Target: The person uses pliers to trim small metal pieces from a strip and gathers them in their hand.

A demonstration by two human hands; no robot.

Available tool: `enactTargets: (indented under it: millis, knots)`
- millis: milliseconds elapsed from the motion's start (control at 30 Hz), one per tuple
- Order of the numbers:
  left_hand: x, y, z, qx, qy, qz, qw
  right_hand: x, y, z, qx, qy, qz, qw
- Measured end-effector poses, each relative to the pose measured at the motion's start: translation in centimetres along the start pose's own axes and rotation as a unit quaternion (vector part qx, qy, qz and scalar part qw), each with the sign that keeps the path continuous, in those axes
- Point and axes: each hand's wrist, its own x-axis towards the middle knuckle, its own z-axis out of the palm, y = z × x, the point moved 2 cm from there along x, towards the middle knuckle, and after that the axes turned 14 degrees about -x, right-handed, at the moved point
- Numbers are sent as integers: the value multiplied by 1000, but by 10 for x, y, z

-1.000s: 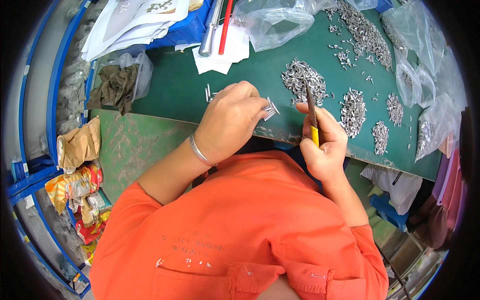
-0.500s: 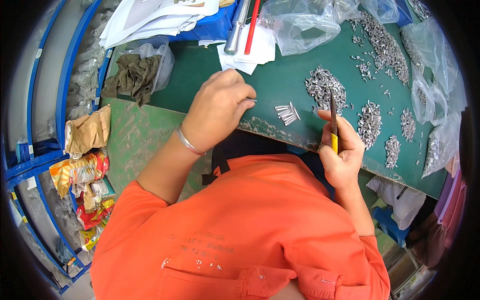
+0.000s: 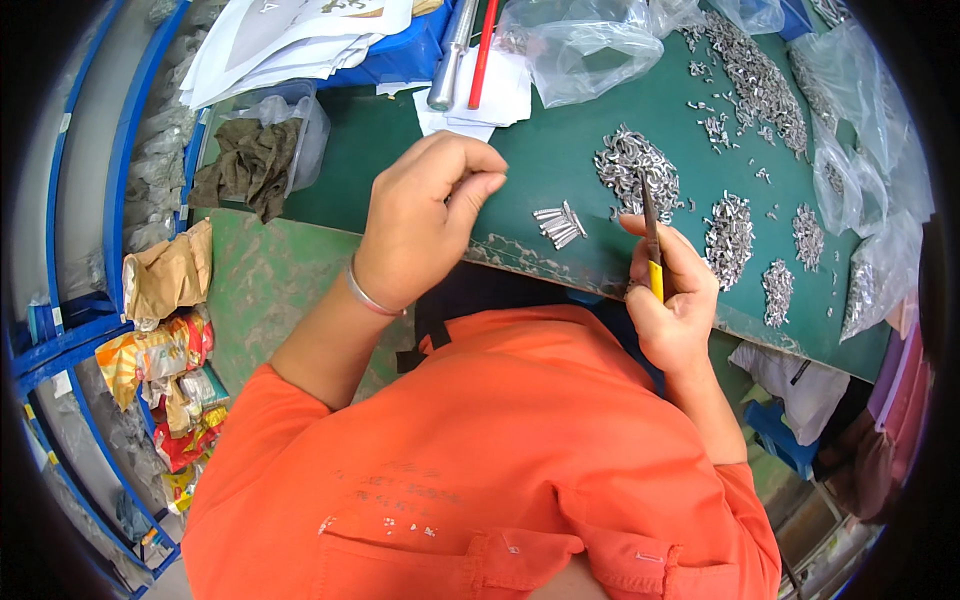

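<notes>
My left hand [image 3: 425,215] is above the bench's front edge, thumb and index fingertips slightly apart. Nothing shows between them; the other fingers are curled and partly hidden. To its right lies a small group of straight silver metal pins [image 3: 560,225]. My right hand [image 3: 675,295] is closed round a slim tool [image 3: 654,262] with a yellow handle and a narrow dark metal tip; its exact kind is unclear. The tool's tip points up over the near side of a heap of small curved metal pieces [image 3: 637,168].
Smaller heaps [image 3: 729,238] and a long spread of metal pieces [image 3: 760,85] cover the green bench [image 3: 400,105] on the right. Clear plastic bags [image 3: 585,50] lie behind. A red rod [image 3: 484,55], papers, and a tub [image 3: 310,140] with a brown cloth stand left.
A small metal pin seen between my left thumb and index finger no longer shows, and those fingertips have parted. The whole view has shifted slightly; my right hand keeps its grip on the tool.
</notes>
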Motion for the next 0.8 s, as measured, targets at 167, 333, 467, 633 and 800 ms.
enactTargets:
  millis: [167,333,467,633,800]
  knots:
    - [-15,-1,32,-272,-29,-145,951,0,-2,0,15,-3,6,1000]
    - [-19,0,40,-439,5,-208,874,1,-7,0,-72,-11,-66,995]
    - [-19,0,35,-441,47,-186,877,0,-19,0,-113,-40,-94,988]
    - [-18,4,31,-421,71,-175,887,0,-26,0,-132,-80,-75,985]
    - [-19,4,32,-459,61,-183,867,0,-29,0,-147,-96,-62,983]
